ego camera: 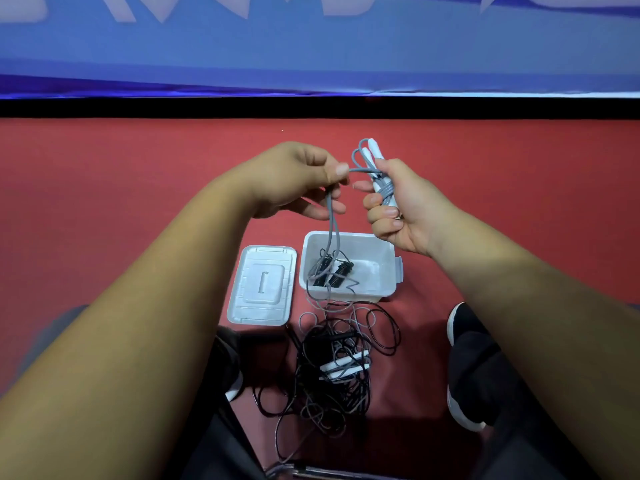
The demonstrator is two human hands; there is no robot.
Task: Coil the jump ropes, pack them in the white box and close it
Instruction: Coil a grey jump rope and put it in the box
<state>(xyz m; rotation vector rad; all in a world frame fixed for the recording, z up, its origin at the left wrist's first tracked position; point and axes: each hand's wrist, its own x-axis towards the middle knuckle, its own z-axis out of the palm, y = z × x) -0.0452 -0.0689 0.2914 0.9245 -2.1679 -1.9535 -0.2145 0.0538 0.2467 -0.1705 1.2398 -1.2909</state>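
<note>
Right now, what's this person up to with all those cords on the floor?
A person is coiling a jump rope. The right hand grips its white handles together, with a few turns of grey cord wrapped round them, while the left hand pinches the cord, which hangs down over the open white box. Black ribbed handles lie in the box. Its lid lies beside it on the red floor, and a tangle of black and grey ropes waits nearer the person.
</note>
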